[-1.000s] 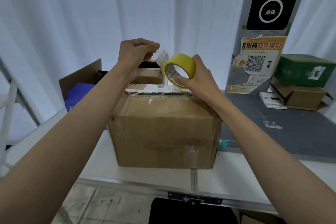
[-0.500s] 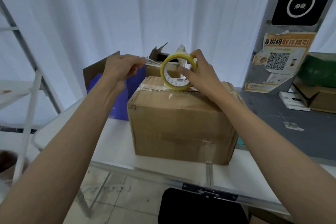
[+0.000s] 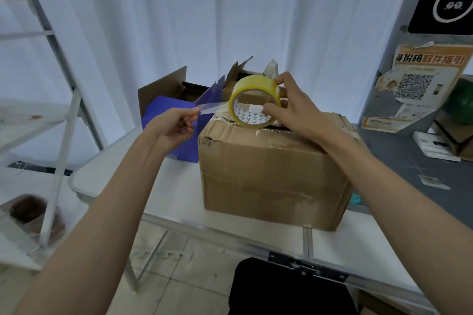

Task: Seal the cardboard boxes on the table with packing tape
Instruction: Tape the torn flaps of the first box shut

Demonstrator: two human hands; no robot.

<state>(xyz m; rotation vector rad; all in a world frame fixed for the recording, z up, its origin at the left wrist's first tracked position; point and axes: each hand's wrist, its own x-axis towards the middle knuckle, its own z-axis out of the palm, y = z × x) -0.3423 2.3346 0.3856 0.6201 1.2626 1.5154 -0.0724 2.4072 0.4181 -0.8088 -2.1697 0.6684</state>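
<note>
The right hand [image 3: 294, 112] is gripping the yellow tape roll [image 3: 252, 102], thumb inside the core, over the top of the cardboard box [image 3: 271, 174] sitting mid-table [image 3: 179, 186]. The left hand [image 3: 171, 128], at nine o'clock from the roll, is pinching the clear tape strip [image 3: 211, 108] taut. The strip is risking folding onto itself or sticking crooked if tension is slackening before it is reaching the torn top seam
</note>
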